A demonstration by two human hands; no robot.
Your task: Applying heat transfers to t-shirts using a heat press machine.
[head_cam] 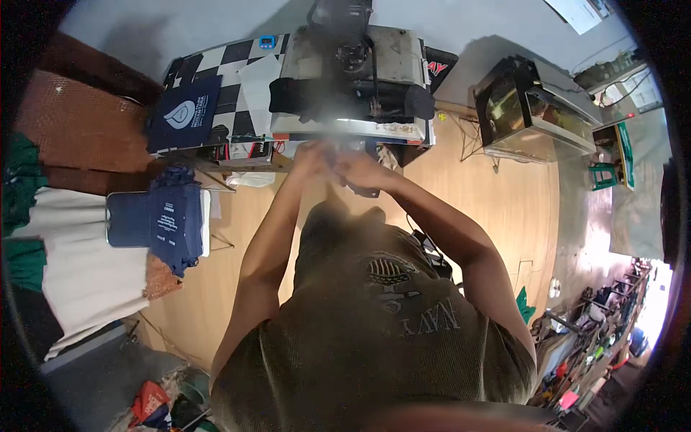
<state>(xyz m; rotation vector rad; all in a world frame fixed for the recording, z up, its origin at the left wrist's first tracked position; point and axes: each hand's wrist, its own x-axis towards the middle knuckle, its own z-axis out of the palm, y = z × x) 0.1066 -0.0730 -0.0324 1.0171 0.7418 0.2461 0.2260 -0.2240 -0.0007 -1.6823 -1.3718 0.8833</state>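
Observation:
My left hand [312,160] and my right hand [360,169] are close together at the front edge of a heat press machine [399,51]. A smudge on the lens blurs the fingertips, so their grip is unclear. A dark piece, apparently fabric [365,191], hangs just under my right hand. Dark padded cloth [345,100] lies across the front of the press, above its pale lower plate [345,128]. Left of the press, a navy cloth with a white printed logo [183,116] lies on the black-and-white checkered tabletop [229,56].
A blue digital timer [267,42] sits at the table's back. To the left, stacked navy printed fabric pieces [175,227] rest beside white cloth [92,264]. A glass aquarium [556,137] stands to the right. Cluttered shelving [594,329] lines the lower right, beyond the wood-look floor [486,205].

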